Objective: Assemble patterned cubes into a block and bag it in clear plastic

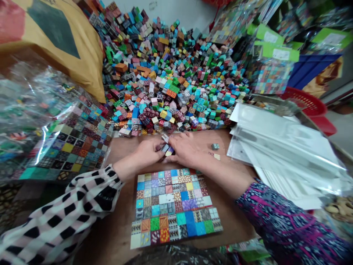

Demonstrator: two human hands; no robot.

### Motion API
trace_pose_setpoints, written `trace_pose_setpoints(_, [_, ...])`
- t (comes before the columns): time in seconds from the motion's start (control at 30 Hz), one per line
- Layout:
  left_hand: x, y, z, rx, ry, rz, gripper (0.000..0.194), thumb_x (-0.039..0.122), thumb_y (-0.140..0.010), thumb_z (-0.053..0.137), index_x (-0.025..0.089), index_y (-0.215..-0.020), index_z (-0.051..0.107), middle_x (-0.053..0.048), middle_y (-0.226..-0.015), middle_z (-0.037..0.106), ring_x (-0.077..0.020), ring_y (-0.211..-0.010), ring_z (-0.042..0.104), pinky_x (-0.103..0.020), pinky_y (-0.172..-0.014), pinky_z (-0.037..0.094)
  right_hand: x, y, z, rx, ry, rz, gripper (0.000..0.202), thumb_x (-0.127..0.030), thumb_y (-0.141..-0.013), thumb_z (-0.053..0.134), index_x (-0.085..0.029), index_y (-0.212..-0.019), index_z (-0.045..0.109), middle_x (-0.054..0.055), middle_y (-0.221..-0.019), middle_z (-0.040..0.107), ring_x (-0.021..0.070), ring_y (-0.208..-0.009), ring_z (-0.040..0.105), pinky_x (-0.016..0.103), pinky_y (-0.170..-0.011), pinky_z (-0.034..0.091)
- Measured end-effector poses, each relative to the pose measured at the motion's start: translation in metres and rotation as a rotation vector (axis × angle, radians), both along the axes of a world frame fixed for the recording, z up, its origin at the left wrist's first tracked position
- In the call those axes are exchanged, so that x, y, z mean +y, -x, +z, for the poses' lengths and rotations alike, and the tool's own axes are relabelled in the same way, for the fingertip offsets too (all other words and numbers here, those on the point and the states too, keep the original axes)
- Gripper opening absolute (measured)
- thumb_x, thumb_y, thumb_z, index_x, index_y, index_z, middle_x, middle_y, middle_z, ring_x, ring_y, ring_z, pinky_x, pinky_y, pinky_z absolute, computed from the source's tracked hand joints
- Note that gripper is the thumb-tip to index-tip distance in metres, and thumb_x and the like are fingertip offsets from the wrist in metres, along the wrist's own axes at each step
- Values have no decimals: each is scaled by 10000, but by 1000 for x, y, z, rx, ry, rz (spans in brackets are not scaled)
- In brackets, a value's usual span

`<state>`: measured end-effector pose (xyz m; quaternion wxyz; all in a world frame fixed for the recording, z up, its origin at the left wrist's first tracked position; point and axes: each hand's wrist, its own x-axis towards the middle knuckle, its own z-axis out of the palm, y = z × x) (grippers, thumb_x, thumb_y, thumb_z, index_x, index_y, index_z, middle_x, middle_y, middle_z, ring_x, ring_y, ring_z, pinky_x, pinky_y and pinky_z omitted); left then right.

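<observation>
My left hand (147, 154), thumb and fingers pressed together, grips small patterned cubes (164, 149) at the far side of the wooden board (124, 206). From the right, my right hand (186, 149) curls over the same little group of cubes, its fingertips touching them. Exactly how many cubes lie between my fingers is hidden. Nearer to me, below both hands, a flat mosaic of colourful patterned cubes (172, 200) is laid out in rows; its near rows sit slightly askew from the rest. A single grey-green cube (215, 146) stands apart, right of my right hand.
A large heap of loose cubes (165, 81) rises behind the board. Clear-bagged cube blocks (74, 143) and a yellow sack (68, 40) stand left. Clear plastic sleeves (278, 143) lie right, near a red basket (303, 101) and green-topped packs (273, 66).
</observation>
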<state>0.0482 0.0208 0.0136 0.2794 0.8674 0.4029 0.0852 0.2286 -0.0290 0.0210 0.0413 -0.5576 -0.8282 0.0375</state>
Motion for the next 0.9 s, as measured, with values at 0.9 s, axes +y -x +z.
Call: trace_pose_setpoints(0.9, [0,-26,-12,55,-129,-92,303,280,-802,703,160,-1049,573,-133,-1092,643,-289,-1030,625,-452,-924,498,-81,-93,-6,-67,18,-223,284,-247,-935,631,-143,-1197,657,152,-1223,662,316,-1081,617,431,-942,496])
